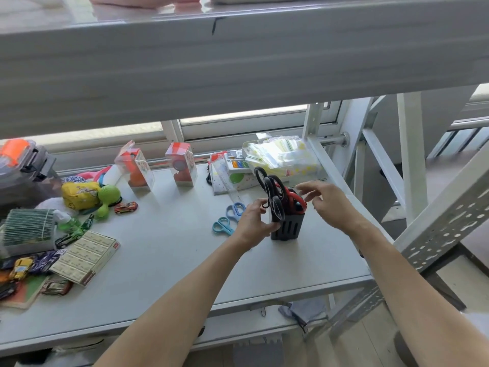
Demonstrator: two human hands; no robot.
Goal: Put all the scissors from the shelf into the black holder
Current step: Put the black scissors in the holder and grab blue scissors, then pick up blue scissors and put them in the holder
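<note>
The black holder [289, 227] stands on the shelf [169, 250], right of centre. Black-handled scissors [267, 187] and red-handled scissors [295, 197] stick out of its top, handles up. My left hand [254, 221] grips the holder's left side, the thumb touching a black handle loop. Just right of the handles hovers my right hand [326, 201], fingers spread, holding nothing. Two blue-handled scissors [229, 217] lie flat on the shelf just left of my left hand, partly hidden by it.
Behind the holder lie a clear ruler [229, 184], a bag of plastic pouches [283, 157] and two clear toy boxes [158, 168]. Toy cars, a green toy [107, 198] and a card box [86, 256] crowd the left. An upper shelf beam [238, 62] hangs overhead.
</note>
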